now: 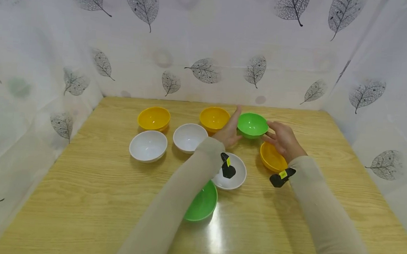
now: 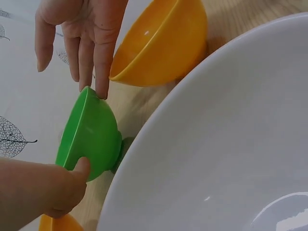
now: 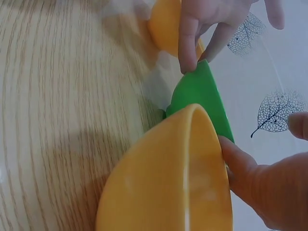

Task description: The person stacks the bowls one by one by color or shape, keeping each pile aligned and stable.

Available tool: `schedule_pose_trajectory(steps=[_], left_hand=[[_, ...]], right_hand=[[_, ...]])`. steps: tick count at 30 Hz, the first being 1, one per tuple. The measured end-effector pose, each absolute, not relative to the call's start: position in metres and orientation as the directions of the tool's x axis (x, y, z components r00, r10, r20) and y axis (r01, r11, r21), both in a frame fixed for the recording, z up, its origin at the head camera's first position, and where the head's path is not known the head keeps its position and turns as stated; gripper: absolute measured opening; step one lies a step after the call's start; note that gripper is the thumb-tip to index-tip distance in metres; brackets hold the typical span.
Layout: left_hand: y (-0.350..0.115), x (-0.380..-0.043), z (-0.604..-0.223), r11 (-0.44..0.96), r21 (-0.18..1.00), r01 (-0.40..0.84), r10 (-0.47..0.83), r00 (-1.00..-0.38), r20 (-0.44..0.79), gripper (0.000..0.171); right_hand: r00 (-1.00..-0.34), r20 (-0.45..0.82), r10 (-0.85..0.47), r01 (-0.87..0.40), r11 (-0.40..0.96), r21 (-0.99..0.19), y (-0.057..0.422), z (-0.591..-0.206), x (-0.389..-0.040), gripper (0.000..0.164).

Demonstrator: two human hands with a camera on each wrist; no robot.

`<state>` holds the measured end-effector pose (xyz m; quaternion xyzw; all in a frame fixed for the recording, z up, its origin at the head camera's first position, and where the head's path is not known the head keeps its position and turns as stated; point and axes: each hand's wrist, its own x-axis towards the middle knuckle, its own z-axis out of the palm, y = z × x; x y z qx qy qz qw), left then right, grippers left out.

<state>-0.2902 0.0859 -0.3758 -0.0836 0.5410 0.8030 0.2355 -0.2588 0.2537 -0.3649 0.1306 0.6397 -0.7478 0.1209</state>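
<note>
My left hand (image 1: 228, 133) and right hand (image 1: 285, 140) reach with fingers extended, their tips touching opposite sides of a green bowl (image 1: 252, 125) near the back of the table (image 1: 80, 197); whether it is lifted, I can't tell. Just beside my left is a yellow bowl (image 1: 213, 119), near my right an orange bowl (image 1: 273, 159), and nearer me a white bowl (image 1: 237, 179).

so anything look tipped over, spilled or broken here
Nothing stands out. The far green bowl is rim up like the other bowls, and no spill or crack shows. The near green bowl is partly hidden by the left sleeve, so part can't be checked.
</note>
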Motion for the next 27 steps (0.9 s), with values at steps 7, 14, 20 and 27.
schedule_pose_trajectory(steps=[7, 14, 20, 27], left_hand=[[0.087, -0.291, -0.378, -0.318, 0.841, -0.437, 0.308, -0.887, -0.344, 0.079], [0.087, -0.288, -0.371, -0.312, 0.841, -0.442, 0.340, -0.879, -0.335, 0.082], [0.087, -0.284, -0.365, -0.349, 0.848, -0.398, 0.388, -0.885, -0.255, 0.078], [0.086, -0.285, -0.361, -0.388, 0.855, -0.343, 0.460, -0.876, -0.143, 0.066]], right_hand=[[-0.939, -0.344, -0.009, 0.342, -0.150, -0.928, 0.254, -0.366, -0.256, 0.076], [-0.960, -0.280, 0.012, 0.276, -0.112, -0.954, 0.251, -0.367, -0.253, 0.073], [-0.976, -0.214, 0.037, 0.212, -0.070, -0.975, 0.246, -0.368, -0.247, 0.074], [-0.991, -0.127, 0.038, 0.131, 0.101, -0.986, 0.247, -0.369, -0.243, 0.088]])
